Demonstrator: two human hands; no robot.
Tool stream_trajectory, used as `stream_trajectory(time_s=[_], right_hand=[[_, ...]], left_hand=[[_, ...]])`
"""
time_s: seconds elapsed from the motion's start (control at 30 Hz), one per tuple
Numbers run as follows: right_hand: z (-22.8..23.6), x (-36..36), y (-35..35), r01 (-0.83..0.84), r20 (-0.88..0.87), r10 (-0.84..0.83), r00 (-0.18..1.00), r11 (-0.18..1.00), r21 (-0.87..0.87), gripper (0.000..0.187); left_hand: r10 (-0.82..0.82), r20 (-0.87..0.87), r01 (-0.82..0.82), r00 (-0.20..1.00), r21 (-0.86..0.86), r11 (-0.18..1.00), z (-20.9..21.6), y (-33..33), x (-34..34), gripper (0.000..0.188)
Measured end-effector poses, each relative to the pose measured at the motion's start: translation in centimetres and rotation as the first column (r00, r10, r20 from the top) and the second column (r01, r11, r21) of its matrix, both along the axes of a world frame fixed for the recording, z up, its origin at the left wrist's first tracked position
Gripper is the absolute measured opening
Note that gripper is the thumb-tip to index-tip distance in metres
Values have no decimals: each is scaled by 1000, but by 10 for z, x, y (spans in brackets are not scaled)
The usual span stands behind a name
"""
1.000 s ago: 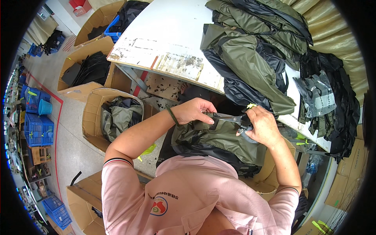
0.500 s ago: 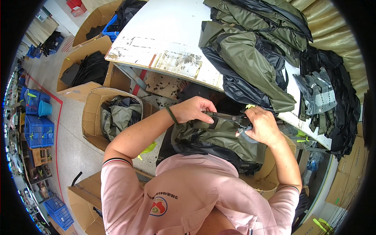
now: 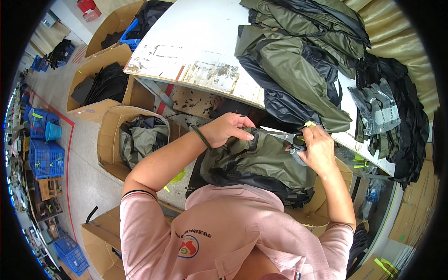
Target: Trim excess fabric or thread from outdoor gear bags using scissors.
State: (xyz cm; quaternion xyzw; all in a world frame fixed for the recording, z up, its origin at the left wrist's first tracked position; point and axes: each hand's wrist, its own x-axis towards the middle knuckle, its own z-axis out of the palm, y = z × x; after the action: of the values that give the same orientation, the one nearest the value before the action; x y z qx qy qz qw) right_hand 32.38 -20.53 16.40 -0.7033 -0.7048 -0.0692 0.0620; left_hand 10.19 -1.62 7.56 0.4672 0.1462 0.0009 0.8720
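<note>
My left hand [image 3: 231, 132] is closed, thumb and fingers pinching the upper edge of an olive-green and black fabric item [image 3: 268, 156] that drapes across my lap. A small dark patch on the fabric lies just beside my thumb. In my right hand [image 3: 318, 148] is a pair of scissors [image 3: 280, 135] with dark handles and metal blades. Its blades point left toward the pinched edge, a short way from my left fingertips. Part of the handles is hidden by my fingers, and something bright yellow-green shows at the top of this hand.
Ahead stands a worn white table [image 3: 200, 56] with a pile of olive and black fabric items [image 3: 298, 70] and a clear plastic bag [image 3: 378, 112]. Cardboard boxes [image 3: 105, 109] holding dark pieces and fabric are on the left. Another carton [image 3: 322, 210] is at my right side.
My right hand has moved right with the scissors, drawing the blades away from my left fingers. More of the fabric's upper edge and dark patch now shows. My left hand has barely shifted.
</note>
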Motion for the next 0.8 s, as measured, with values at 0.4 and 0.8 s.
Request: stream_trajectory(time_s=[0.4, 0.8], right_hand=[[0, 2, -3, -18, 8, 18, 1000, 1000, 21, 55], [-4, 1, -4, -18, 38, 17, 999, 999, 28, 55]], left_hand=[[5, -4, -5, 1000, -30, 1000, 5, -3, 3, 23], [15, 4, -15, 1000, -57, 998, 6, -5, 1, 23]])
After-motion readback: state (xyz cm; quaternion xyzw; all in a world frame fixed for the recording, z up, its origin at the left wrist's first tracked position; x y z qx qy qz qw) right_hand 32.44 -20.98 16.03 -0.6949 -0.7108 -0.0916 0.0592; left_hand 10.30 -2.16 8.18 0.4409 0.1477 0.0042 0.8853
